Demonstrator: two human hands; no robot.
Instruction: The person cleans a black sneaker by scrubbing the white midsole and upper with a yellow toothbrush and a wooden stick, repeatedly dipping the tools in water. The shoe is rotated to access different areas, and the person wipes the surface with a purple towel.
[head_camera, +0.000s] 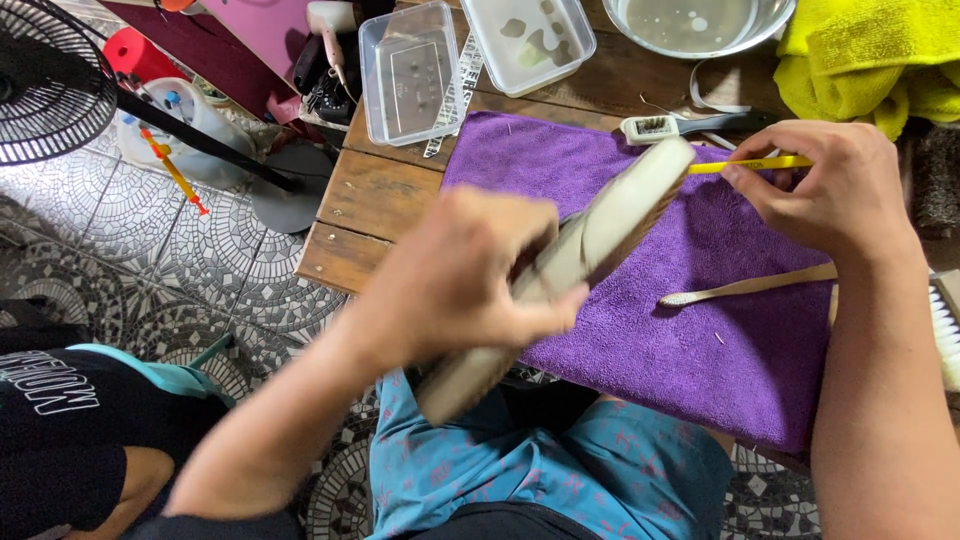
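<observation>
- At the far left of the frame I see a black fan (45, 85) standing on the tiled floor (150, 260).
- My left hand (455, 275) is in the middle. Its grip is closed tight around the shoe (600, 225). The hand looks blurry.
- The shoe is held up in the air, over the near edge of the desk (375, 195) and the purple towel (690, 310).
- The shoe's long side runs on a slant. One end points to the upper right, and the other end points down to the lower left, toward my lap.
- My right hand (830, 185) is at the upper right. Its fingers pinch a thin yellow stick (755, 164) that points left at the shoe's top end.
- I think the shoe could slip and drop to the floor, because I hold it with just one hand.
- I think the stick could also miss the shoe and poke my left hand.
</observation>
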